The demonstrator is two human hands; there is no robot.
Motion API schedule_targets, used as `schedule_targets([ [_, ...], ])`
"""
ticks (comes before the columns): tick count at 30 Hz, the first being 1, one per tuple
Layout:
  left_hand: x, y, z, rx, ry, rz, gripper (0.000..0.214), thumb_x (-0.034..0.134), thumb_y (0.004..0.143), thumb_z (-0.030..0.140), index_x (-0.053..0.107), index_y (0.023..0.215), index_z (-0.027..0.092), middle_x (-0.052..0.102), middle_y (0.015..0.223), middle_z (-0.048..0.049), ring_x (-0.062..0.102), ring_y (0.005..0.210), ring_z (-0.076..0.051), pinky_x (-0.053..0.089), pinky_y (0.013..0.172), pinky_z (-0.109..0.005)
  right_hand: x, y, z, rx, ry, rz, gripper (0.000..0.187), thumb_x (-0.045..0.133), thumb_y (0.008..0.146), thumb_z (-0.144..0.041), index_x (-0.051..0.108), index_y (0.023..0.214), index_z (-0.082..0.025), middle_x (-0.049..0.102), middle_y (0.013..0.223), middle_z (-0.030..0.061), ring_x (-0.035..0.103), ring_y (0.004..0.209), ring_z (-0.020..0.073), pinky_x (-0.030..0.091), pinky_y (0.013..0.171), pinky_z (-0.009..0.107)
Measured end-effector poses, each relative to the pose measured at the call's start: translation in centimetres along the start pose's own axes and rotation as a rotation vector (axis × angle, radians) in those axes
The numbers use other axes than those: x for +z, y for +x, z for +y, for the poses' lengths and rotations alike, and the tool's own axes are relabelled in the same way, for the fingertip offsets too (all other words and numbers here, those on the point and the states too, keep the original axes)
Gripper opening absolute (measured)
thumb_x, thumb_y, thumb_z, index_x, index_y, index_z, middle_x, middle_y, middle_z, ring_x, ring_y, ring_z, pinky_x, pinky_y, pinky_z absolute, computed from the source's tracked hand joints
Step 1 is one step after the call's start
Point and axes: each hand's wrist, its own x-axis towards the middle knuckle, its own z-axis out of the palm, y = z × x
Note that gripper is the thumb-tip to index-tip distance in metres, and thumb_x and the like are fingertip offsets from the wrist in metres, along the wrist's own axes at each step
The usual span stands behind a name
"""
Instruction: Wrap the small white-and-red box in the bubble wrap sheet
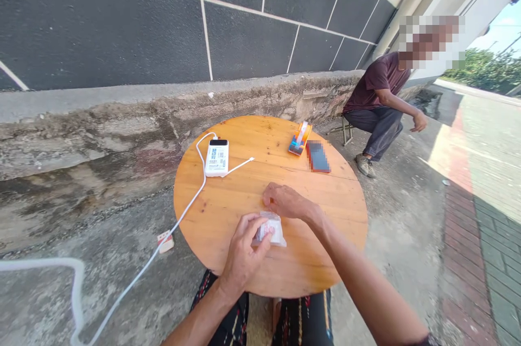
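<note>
A small clear plastic packet (272, 229) with something white inside lies on the near part of the round wooden table (252, 270). My left hand (243, 253) pinches the packet's near left side. My right hand (287, 202) is closed on its far edge. Both hands hold it just above or on the tabletop; I cannot tell which.
A white power bank (217, 157) with a white cable (183, 215) lies at the table's far left. An orange tape dispenser (300, 138) and a phone (318, 156) lie at the far right. A person (380, 104) sits beyond the table by the dark wall. Concrete ground surrounds the table.
</note>
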Motion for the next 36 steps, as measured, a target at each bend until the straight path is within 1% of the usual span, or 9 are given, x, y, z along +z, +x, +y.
schedule_targets([
  [3,0.0,0.0,0.0,0.003,-0.001,-0.012,0.022,0.054,0.088,0.024,0.058,0.11,0.023,0.055,0.108,-0.0064,0.055,0.106,-0.019,0.049,0.091,-0.032,-0.3,-0.5,-0.5,0.031,0.041,-0.01,0.021,0.052,0.073,-0.006,0.063,0.085,-0.018,0.066,0.081,0.0024,0.057,0.066,0.0134,0.038,0.059,0.022],
  [5,0.0,0.1,0.1,0.005,0.0,-0.018,0.023,0.053,0.088,0.024,0.058,0.111,0.023,0.055,0.108,-0.0068,0.055,0.106,-0.019,0.049,0.09,-0.032,-0.4,-0.8,-0.6,0.039,0.086,-0.019,0.023,0.051,0.074,-0.007,0.063,0.091,-0.019,0.067,0.076,0.0003,0.058,0.063,0.0128,0.038,0.057,0.021],
  [8,0.0,0.0,0.1,0.004,0.006,-0.019,0.023,0.052,0.088,0.024,0.058,0.111,0.023,0.054,0.109,-0.0076,0.055,0.107,-0.02,0.049,0.09,-0.034,-0.2,-1.1,-0.6,0.044,0.152,0.005,0.025,0.052,0.077,-0.008,0.063,0.096,-0.018,0.069,0.079,0.0001,0.061,0.067,0.0124,0.041,0.059,0.02],
  [13,0.0,0.0,0.1,0.01,0.016,-0.019,0.023,0.052,0.088,0.024,0.058,0.111,0.023,0.055,0.109,-0.0075,0.055,0.106,-0.02,0.05,0.09,-0.034,0.6,-1.3,-0.2,0.051,0.215,0.097,0.021,0.055,0.077,-0.009,0.065,0.093,-0.018,0.07,0.085,0.0012,0.063,0.077,0.0141,0.045,0.068,0.022],
  [20,0.0,0.3,0.1,0.006,-0.01,-0.028,0.023,0.054,0.086,0.022,0.059,0.109,0.023,0.055,0.106,-0.0063,0.057,0.101,-0.019,0.051,0.084,-0.031,0.7,-2.7,-0.5,0.05,0.246,0.196,0.03,0.054,0.077,-0.008,0.064,0.103,-0.02,0.071,0.085,0.0018,0.065,0.077,0.0148,0.046,0.069,0.024],
  [23,0.0,0.5,0.2,-0.004,-0.03,-0.041,0.024,0.055,0.086,0.021,0.059,0.108,0.024,0.055,0.106,-0.0054,0.056,0.101,-0.018,0.051,0.085,-0.03,0.5,-3.6,-1.4,0.039,0.19,0.212,0.032,0.052,0.078,-0.007,0.065,0.104,-0.02,0.072,0.085,0.0025,0.066,0.077,0.0153,0.046,0.07,0.024],
  [29,-0.3,0.6,0.6,-0.016,-0.028,-0.042,0.024,0.055,0.085,0.023,0.06,0.108,0.024,0.057,0.105,-0.0058,0.058,0.098,-0.019,0.051,0.082,-0.032,0.2,-4.5,-3.2,-0.032,-0.031,0.213,0.03,0.048,0.081,-0.008,0.067,0.102,-0.018,0.073,0.082,0.0046,0.067,0.076,0.0165,0.042,0.08,0.027],
  [32,-0.3,0.6,0.7,-0.019,-0.04,-0.045,0.023,0.054,0.086,0.023,0.059,0.109,0.023,0.058,0.106,-0.0064,0.058,0.098,-0.02,0.051,0.083,-0.033,0.1,-4.6,-3.5,-0.065,-0.117,0.191,0.031,0.048,0.083,-0.009,0.067,0.105,-0.018,0.073,0.081,0.0056,0.067,0.077,0.0174,0.04,0.08,0.027],
  [36,-0.2,0.5,0.4,-0.024,-0.053,-0.041,0.025,0.055,0.086,0.022,0.058,0.11,0.023,0.059,0.106,-0.0061,0.057,0.101,-0.02,0.051,0.084,-0.033,0.1,-4.5,-3.6,-0.065,-0.207,0.168,0.034,0.049,0.082,-0.009,0.065,0.11,-0.018,0.073,0.08,0.0052,0.066,0.074,0.0183,0.038,0.075,0.027],
])
